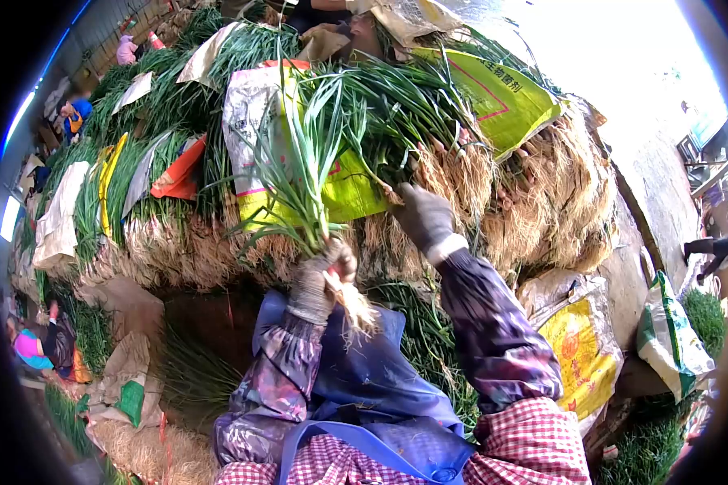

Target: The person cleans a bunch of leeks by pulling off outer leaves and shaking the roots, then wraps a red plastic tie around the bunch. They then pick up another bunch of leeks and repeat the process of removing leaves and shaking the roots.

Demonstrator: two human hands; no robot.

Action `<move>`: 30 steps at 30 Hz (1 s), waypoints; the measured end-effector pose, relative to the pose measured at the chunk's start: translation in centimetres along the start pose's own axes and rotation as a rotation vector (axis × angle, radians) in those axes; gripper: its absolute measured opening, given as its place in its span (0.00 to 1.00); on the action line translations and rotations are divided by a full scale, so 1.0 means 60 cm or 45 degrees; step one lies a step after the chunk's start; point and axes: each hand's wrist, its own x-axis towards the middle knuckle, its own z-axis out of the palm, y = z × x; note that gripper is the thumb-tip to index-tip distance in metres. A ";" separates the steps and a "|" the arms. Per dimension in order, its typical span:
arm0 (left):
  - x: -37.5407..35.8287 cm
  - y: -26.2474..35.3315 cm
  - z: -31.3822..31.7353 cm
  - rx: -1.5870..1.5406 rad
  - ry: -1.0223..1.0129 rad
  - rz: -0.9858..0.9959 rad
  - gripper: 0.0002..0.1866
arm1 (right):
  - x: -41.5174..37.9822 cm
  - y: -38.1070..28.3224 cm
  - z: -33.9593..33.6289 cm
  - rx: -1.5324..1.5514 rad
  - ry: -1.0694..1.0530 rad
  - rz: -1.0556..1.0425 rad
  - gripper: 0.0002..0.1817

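My gloved left hand [314,284] is closed around a bunch of green onions [319,190]. The leaves point up and away from me, and the pale roots hang out below the fist. Farther right, my gloved right hand [425,217] has its fingers closed at the reddish base of a single green onion [374,174], at the front of the heap. Behind it lie many stacked green onions [453,174] with their dry, tan roots facing me. A white and yellow-green sack [255,113] is spread over the heap behind the left-hand bunch.
A yellow-green printed sack [497,101] covers the heap at upper right. An orange sheet [178,174] lies on the left part. A blue apron [372,364] covers my lap. Beside me are a yellow and white sack [578,347] and a white-green bag [671,339]. Other people sit around the heap.
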 end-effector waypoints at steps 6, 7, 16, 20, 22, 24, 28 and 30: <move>0.040 -0.015 -0.013 0.173 0.269 0.048 0.13 | 0.006 -0.070 0.000 0.298 -0.110 -0.024 0.11; 0.040 -0.022 -0.025 0.162 0.273 0.033 0.13 | -0.021 -0.089 -0.027 0.460 -0.187 -0.055 0.11; -0.018 -0.016 0.044 -0.370 -0.181 -0.219 0.10 | -0.055 -0.080 -0.032 2.366 -0.710 0.403 0.24; -0.045 0.004 0.051 -0.418 -0.277 -0.393 0.12 | -0.102 -0.084 0.009 2.025 -0.787 0.256 0.18; -0.060 -0.009 0.044 -0.211 -0.116 -0.437 0.12 | -0.127 -0.064 0.039 1.998 -0.636 0.332 0.15; -0.058 -0.043 0.021 -0.076 -0.116 -0.458 0.13 | -0.125 -0.057 -0.019 1.092 -0.513 0.054 0.12; -0.078 -0.011 0.047 0.085 -0.134 -0.340 0.15 | -0.132 0.029 -0.009 -0.049 -0.619 0.028 0.11; -0.077 0.004 0.051 0.265 -0.127 -0.160 0.14 | -0.131 0.043 -0.021 -0.045 -1.131 0.004 0.14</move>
